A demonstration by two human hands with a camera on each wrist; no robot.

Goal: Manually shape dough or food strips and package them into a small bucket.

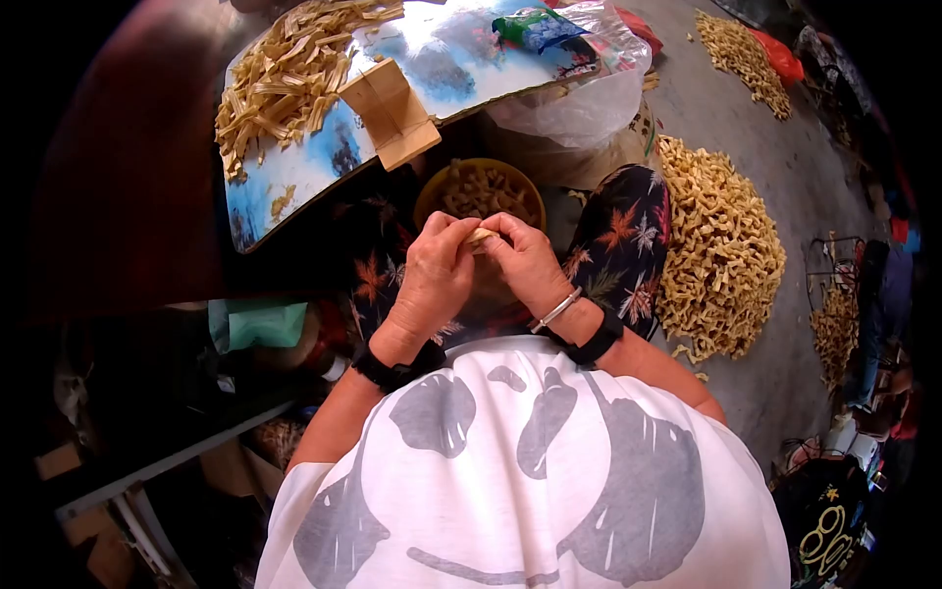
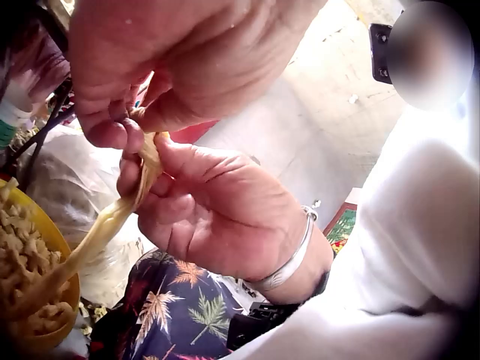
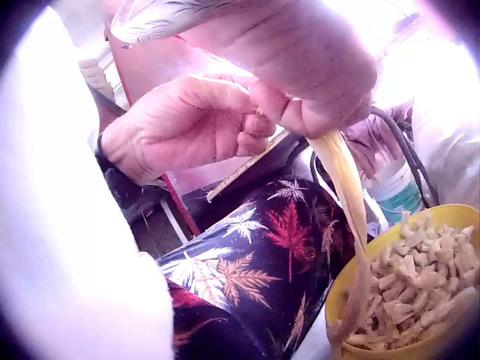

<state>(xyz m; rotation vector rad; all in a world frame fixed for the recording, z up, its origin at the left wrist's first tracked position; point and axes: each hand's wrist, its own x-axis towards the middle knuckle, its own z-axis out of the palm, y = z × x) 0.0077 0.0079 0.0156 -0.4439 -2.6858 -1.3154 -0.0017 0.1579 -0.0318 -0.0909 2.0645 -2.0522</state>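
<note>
In the head view my left hand (image 1: 435, 270) and right hand (image 1: 530, 267) meet in front of my body, fingertips close together. Both pinch a pale yellow, pliable strip (image 1: 479, 239) between thumbs and fingers. The strip's long tail (image 2: 97, 234) hangs down toward the bowl in the left wrist view. Seen from the right wrist, the strip (image 3: 346, 184) trails from under my right fingers, while my left hand (image 3: 187, 124) has its fingers curled at the other end. Below the hands, a yellow bowl (image 3: 339, 292) holds many short, knotted pieces (image 3: 405, 292).
A heap of loose strips (image 1: 285, 88) lies on the blue-and-white tabletop (image 1: 432, 74), with an L-shaped wooden piece (image 1: 392, 108) at its edge. A large pile of knotted pieces (image 1: 721, 250) covers the floor to the right. A clear plastic bag (image 1: 579, 118) stands beyond the bowl.
</note>
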